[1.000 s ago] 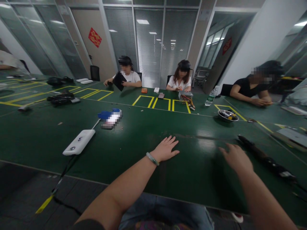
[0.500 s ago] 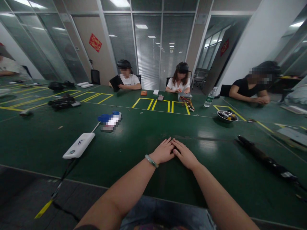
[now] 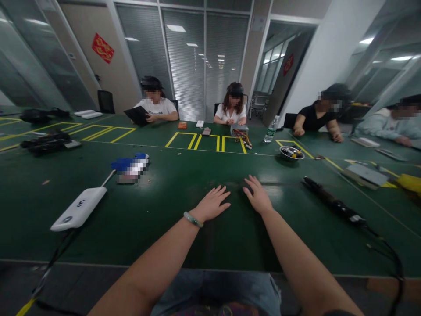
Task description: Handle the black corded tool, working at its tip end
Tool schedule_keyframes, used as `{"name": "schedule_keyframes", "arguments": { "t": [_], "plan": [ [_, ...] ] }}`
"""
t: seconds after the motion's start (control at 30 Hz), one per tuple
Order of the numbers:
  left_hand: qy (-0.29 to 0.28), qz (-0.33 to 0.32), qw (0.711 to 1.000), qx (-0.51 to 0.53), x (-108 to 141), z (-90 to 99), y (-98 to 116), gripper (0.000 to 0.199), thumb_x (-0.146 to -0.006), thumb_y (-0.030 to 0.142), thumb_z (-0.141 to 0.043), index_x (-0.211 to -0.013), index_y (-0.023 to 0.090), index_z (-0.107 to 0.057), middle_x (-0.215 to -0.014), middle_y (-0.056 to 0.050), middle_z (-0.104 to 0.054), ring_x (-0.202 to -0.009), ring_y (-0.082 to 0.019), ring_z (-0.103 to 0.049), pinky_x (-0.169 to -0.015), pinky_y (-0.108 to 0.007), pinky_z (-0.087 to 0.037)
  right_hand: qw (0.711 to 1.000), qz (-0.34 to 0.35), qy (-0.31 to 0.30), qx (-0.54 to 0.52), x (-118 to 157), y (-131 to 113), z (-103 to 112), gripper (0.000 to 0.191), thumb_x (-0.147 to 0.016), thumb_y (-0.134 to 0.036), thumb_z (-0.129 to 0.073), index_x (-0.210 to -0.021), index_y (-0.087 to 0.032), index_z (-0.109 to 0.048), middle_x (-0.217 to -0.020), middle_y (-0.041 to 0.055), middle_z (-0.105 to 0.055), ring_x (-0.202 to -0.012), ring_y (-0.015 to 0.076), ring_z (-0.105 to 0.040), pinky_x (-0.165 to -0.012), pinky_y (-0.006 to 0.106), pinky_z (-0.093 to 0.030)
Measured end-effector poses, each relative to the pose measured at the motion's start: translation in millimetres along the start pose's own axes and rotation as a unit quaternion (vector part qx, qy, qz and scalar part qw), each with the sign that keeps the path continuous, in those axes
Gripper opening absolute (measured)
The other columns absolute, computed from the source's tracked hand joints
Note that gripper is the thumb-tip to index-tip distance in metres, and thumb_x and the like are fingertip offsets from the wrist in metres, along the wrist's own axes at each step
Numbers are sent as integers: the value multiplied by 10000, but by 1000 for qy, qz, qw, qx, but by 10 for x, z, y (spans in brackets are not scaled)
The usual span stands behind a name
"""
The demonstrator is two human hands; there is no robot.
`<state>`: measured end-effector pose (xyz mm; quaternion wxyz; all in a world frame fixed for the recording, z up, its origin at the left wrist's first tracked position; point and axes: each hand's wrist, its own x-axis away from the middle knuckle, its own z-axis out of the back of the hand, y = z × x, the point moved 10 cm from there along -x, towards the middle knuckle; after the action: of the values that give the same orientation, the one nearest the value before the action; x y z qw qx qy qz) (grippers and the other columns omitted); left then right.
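Observation:
My left hand (image 3: 213, 204), with a pale green bangle (image 3: 193, 219) on its wrist, is over the green table (image 3: 177, 245), palm down and fingers apart, holding nothing. To its right is my right hand (image 3: 258, 195), also palm down, fingers spread and empty. A gap separates the two hands. Left of them lie a white power bank (image 3: 80, 208) marked 3 and a phone (image 3: 134, 170) beside a blue object (image 3: 123, 164). A black cylindrical tool (image 3: 333, 202) with a cable lies to the right of my right hand.
Several people sit across the table; one holds a black tablet (image 3: 138, 115). A water bottle (image 3: 271, 130) and a metal bowl (image 3: 291, 153) stand ahead on the right. Bundled black cables (image 3: 46, 142) lie at the far left. Yellow tape marks the far side.
My hands, touching at the fingertips before, have moved apart with their fingers spread. The view has turned right, showing another person at the far right. The person in black has moved their hands apart.

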<state>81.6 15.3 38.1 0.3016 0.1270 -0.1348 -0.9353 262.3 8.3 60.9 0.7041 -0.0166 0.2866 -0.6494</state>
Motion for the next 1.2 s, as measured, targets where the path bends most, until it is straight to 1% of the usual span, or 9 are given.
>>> {"name": "schedule_keyframes", "arguments": {
  "t": [0.07,0.13,0.33,0.43,0.53,0.7,0.87,1.1,1.2],
  "plan": [
    [-11,1,1000,7,3,-7,-13,601,-978,596,-276,-1501,301,-281,-1588,-28,-218,-1472,-235,-152,-1185,-446,-166,990,-78,67,94,65,493,363,517,-958,-429,-378,-1385,-159,-490,-1537,102,-296,-1439,243,-183,-1159,463,-209],
    [-16,3,1000,11,6,-8,-24,603,-977,596,-282,-1503,302,-278,-1590,-25,-210,-1472,-235,-150,-1186,-444,-166,962,-163,118,184,277,968,759,557,-958,-417,-350,-1408,-104,-447,-1552,146,-235,-1446,278,-129,-1155,494,-174],
    [-19,1,1000,19,3,-23,-34,615,-971,615,-281,-1498,297,-293,-1590,-28,-207,-1473,-229,-145,-1187,-433,-152,819,-407,239,327,1540,2083,1857,693,-921,-473,-357,-1471,-53,-314,-1563,240,-48,-1444,366,40,-1120,603,-56],
    [-19,-4,1000,16,-3,-32,-33,618,-971,615,-287,-1498,294,-293,-1591,-30,-202,-1475,-219,-134,-1190,-417,-136,786,-478,241,309,2058,2506,2118,811,-875,-602,-394,-1484,-76,-299,-1551,268,-53,-1439,398,22,-1102,603,-102],
    [-18,-4,1000,17,-9,-41,-42,617,-969,615,-297,-1500,303,-287,-1590,-23,-204,-1476,-220,-132,-1191,-419,-134,802,-498,198,264,2228,2797,2159,866,-835,-678,-411,-1484,-115,-306,-1496,292,-234,-1400,431,-166,-1059,622,-180],
    [-11,-1,1000,18,-17,-48,-52,614,-968,613,-302,-1497,301,-295,-1590,-18,-209,-1475,-227,-134,-1193,-426,-135,814,-504,156,244,2163,2900,2147,738,-799,-726,-440,-1332,-220,-513,-1277,234,-528,-1224,452,-421,-973,648,-271],
    [-12,5,1000,26,-18,-49,-55,620,-964,622,-300,-1498,307,-291,-1590,-17,-215,-1475,-233,-136,-1189,-441,-146,828,-492,106,246,2082,2774,2059,822,-735,-825,-446,-1284,-223,-554,-1191,214,-555,-1083,420,-544,-837,535,-429],
    [-11,5,999,29,-6,-42,-54,622,-964,617,-296,-1494,292,-302,-1589,-25,-219,-1473,-243,-143,-1188,-453,-151,829,-501,87,232,2036,2476,1956,767,-789,-808,-376,-1184,-192,-608,-1122,177,-610,-982,367,-605,-738,445,-474],
    [-9,19,999,31,-7,-37,-69,657,-952,626,-321,-1509,280,-269,-1598,-39,-181,-1472,-256,-147,-1183,-452,-178,859,-459,81,213,1890,2243,1832,707,-814,-773,-386,-1133,-190,-629,-1094,152,-630,-967,338,-610,-721,404,-469]
  ]
}}
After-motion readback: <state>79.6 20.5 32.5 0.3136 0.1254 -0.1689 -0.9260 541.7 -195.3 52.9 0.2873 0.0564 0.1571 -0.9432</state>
